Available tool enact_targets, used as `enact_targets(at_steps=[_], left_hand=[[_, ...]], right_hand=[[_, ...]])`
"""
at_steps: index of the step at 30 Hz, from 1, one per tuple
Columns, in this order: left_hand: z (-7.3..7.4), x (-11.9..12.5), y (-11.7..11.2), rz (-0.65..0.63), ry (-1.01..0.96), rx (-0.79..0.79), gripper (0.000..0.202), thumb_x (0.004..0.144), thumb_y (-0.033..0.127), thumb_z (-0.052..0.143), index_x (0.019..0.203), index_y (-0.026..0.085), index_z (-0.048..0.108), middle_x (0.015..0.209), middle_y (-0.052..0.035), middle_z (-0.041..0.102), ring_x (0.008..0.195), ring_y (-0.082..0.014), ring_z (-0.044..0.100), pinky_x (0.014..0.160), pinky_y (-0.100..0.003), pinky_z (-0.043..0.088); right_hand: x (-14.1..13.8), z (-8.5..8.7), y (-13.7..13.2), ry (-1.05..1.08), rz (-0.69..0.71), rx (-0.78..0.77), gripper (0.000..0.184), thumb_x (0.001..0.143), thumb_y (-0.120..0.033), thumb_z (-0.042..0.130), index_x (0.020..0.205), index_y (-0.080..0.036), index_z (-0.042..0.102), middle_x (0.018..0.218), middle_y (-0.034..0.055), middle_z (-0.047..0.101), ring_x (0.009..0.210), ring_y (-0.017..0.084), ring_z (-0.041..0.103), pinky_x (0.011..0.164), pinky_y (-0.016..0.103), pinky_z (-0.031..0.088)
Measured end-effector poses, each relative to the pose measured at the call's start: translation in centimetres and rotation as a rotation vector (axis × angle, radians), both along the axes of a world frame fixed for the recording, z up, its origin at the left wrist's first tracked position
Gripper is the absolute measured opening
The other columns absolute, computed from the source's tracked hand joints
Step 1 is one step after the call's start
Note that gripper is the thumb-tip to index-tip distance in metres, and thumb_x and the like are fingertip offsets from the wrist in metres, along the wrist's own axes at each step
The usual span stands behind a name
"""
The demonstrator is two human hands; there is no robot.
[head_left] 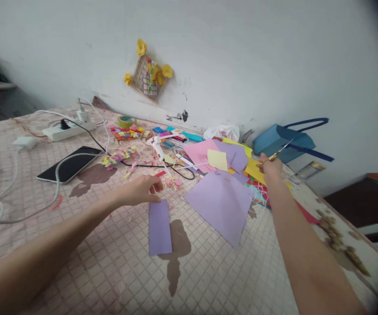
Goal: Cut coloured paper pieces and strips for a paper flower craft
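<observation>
Forearms (44, 262) | left grip (136, 191) curled over lilac paper strip (160, 227) | right grip (270, 168) pinching gold scissors (282, 149)

left hand (138, 191) — by lilac paper strip (160, 227) | right hand (270, 168) — holding gold scissors (282, 150)

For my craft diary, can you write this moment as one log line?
left hand: beside narrow lilac paper strip | right hand: holding gold-handled metal scissors
</observation>
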State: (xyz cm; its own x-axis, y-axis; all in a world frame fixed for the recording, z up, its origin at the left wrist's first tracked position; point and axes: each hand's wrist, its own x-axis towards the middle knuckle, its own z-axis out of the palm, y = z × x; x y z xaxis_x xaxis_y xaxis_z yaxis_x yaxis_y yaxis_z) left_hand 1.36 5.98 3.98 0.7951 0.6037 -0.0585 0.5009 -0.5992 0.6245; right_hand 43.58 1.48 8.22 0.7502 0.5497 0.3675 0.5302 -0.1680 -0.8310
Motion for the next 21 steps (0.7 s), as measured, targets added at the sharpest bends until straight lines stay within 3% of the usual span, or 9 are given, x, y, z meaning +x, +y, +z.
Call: enact_targets(at_steps=[4,7,9,17,21], left_hand=[[-0.8,0.7,-0.6,-0.04,0.022,0.019,0.037,0.061,0.035,0.065,0.093,0.018,0.057,0.091,-0.004,0.06,0.081,-0.0167,0.055,0.066,-0.023,0.041],[-1.3,1.1,-0.9,-0.041,0.054,0.059,0.036,0.057,0.031,0.067,0.09,0.018,0.058,0.084,-0.0022,0.06,0.076,-0.0161,0.055,0.064,-0.023,0.039],[-1.6,1.2,-1.0,-0.027,0.082,0.046,0.03,0.059,0.029,0.065,0.086,0.017,0.059,0.077,-0.0007,0.06,0.07,-0.015,0.054,0.06,-0.022,0.038],[-0.9,0.4,-0.2,-0.024,0.014,0.015,0.015,0.064,0.029,0.063,0.068,0.017,0.057,0.068,0.0009,0.058,0.065,-0.0123,0.053,0.057,-0.022,0.037],[-0.1,0.0,0.3,0.024,-0.144,-0.25,0.02,0.07,0.035,0.06,0.07,0.016,0.051,0.059,0.0027,0.052,0.055,-0.0094,0.049,0.05,-0.02,0.037]], right_hand=[[-5.4,-3.1,-1.0,0.128,0.201,0.019,0.031,0.072,-0.047,0.057,0.077,-0.017,0.053,0.077,0.0058,0.064,0.045,0.008,0.051,0.037,0.019,0.035],[-10.4,-4.8,-2.6,0.242,0.454,0.031,0.034,0.072,-0.05,0.058,0.077,-0.017,0.054,0.074,0.0035,0.064,0.047,0.007,0.051,0.039,0.018,0.035],[-13.1,-5.2,-3.6,0.316,0.606,0.035,0.033,0.073,-0.05,0.058,0.079,-0.017,0.055,0.062,-0.0002,0.06,0.043,0.007,0.046,0.039,0.018,0.032],[-17.7,-6.1,-5.5,0.406,0.749,-0.094,0.029,0.076,-0.046,0.058,0.076,-0.018,0.054,0.055,-0.0029,0.054,0.046,0.008,0.044,0.04,0.019,0.029],[-19.5,-6.4,-6.1,0.488,0.84,-0.156,0.032,0.075,-0.05,0.057,0.076,-0.018,0.052,0.057,-0.0019,0.056,0.045,0.007,0.043,0.041,0.02,0.029]])
